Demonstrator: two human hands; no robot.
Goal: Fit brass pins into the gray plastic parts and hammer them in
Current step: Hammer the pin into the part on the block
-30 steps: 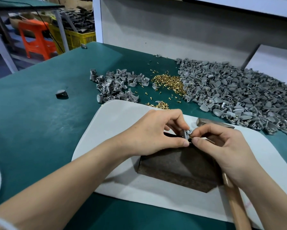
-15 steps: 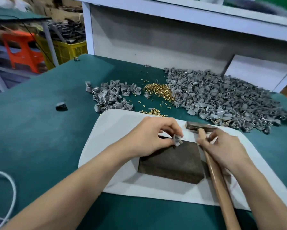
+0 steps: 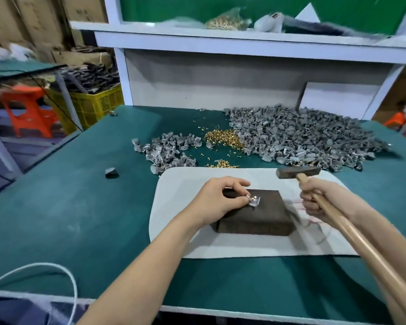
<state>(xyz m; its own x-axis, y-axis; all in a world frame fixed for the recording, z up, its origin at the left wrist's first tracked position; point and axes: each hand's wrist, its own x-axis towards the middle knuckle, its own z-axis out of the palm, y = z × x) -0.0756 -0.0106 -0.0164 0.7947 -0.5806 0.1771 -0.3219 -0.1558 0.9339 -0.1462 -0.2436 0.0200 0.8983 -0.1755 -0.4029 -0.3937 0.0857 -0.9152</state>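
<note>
A small gray plastic part with a brass pin in it lies on the dark block. My left hand pinches the part by its left edge and holds it on the block. My right hand grips the wooden handle of the hammer. The hammer's dark head is raised to the right of the block, above the white mat. Loose brass pins lie in a heap behind the mat.
A big pile of gray parts covers the table's right rear; a smaller pile lies left of the pins. A dark lump sits on the green table top. A white cord loops at the near left edge. Shelving stands behind.
My right hand has taken the hammer by its handle and lifted the head off the mat. My left hand has set the part down on the block. The camera has tilted up.
</note>
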